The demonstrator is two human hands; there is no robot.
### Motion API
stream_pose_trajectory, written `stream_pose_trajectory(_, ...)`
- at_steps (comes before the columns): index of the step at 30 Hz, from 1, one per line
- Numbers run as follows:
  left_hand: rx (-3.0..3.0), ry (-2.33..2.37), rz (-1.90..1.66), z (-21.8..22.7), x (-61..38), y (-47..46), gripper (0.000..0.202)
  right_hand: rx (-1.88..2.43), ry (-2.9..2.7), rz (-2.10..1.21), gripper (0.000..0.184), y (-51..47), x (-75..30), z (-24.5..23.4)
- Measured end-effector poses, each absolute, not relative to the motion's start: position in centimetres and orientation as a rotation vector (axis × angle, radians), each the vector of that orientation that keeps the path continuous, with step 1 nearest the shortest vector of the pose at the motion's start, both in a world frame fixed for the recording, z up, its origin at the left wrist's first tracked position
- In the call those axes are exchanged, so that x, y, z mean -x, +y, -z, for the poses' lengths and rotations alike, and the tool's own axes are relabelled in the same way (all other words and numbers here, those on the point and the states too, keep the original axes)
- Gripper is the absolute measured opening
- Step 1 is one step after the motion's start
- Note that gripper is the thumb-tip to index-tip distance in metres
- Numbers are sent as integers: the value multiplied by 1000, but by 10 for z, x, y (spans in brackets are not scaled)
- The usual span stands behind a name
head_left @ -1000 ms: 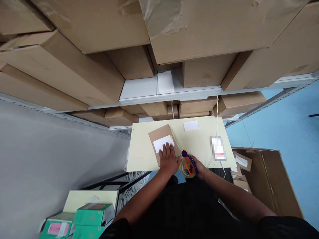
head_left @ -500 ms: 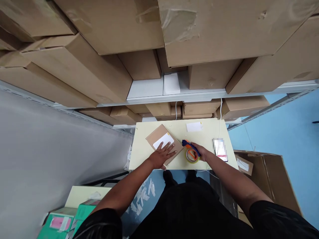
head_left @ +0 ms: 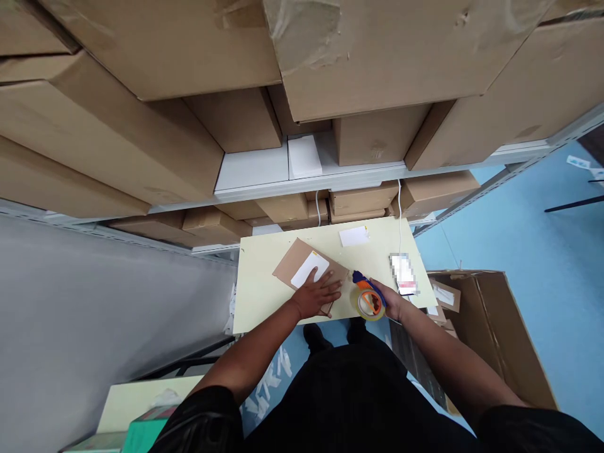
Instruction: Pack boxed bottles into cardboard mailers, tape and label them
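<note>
A flat brown cardboard parcel (head_left: 293,267) with a white label (head_left: 309,269) lies on the pale yellow table (head_left: 259,296). My left hand (head_left: 317,294) presses flat on its near corner, fingers spread. My right hand (head_left: 391,301) grips an orange and blue tape dispenser (head_left: 368,297) with a clear tape roll, its front end close to the parcel's right edge.
A white slip (head_left: 353,236) and a blurred card (head_left: 403,274) lie on the table's far and right side. An open cardboard box (head_left: 491,327) stands on the blue floor at right. Stacked cartons (head_left: 141,126) fill shelves behind. Paper scraps (head_left: 274,377) litter the floor; green boxes (head_left: 146,434) sit at lower left.
The parcel has turned a little more on the table under my left hand. The tape dispenser in my right hand has stayed beside the parcel's right edge. The view shifted slightly left.
</note>
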State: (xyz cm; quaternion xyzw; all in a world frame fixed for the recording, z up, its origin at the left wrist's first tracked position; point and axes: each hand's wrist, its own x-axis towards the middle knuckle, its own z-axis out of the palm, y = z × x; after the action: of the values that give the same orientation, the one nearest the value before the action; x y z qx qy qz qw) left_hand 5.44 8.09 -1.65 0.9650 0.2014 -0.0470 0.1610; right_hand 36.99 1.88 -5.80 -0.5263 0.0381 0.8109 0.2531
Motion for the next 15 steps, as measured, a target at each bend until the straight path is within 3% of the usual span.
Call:
stream_pose_trajectory(6,-2721,721,197,20,-74,70,78,1344,219,-2182,54,-25,-344,58)
stream_pose_trajectory(15,-2513,1492,-12,7,-148,104,72,1369,343,-2146,56,-69,-304,77)
